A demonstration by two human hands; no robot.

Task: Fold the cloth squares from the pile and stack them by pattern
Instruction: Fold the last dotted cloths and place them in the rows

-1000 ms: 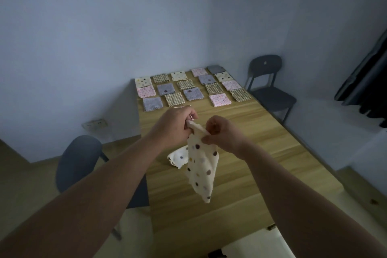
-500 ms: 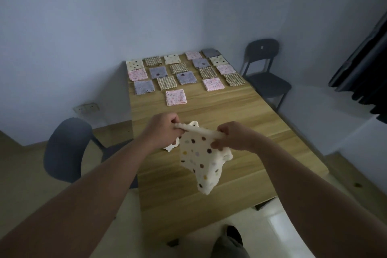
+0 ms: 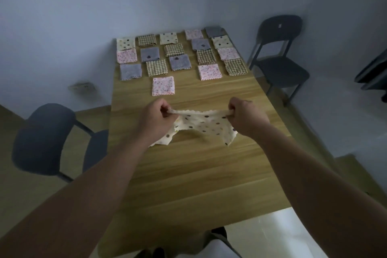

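The fingertips are buried in the bunched corners of the cloth (image 3: pixel 206 124). The cream piece under the left hand (image 3: pixel 156 119) cannot be told apart: it may be part of the held cloth or a second one lying below. Small prints are blurred by the dim light.

The cloth, cream with brown and purple dots and a zigzag edge, is held stretched above the middle of the counter (image 3: pixel 188 176). One top corner is pinched in the grip of the left hand, the other in that of the right hand (image 3: pixel 245 119), and its lower edge sags.

Folded squares (image 3: pixel 178 54) are laid in rows at the far end of the wooden counter: dotted, checked, grey and pink. One pink square (image 3: pixel 163 86) lies nearest, alone. A left chair (image 3: pixel 41 138), a right chair (image 3: pixel 278 52) and a wall socket (image 3: pixel 82 88) are seen.
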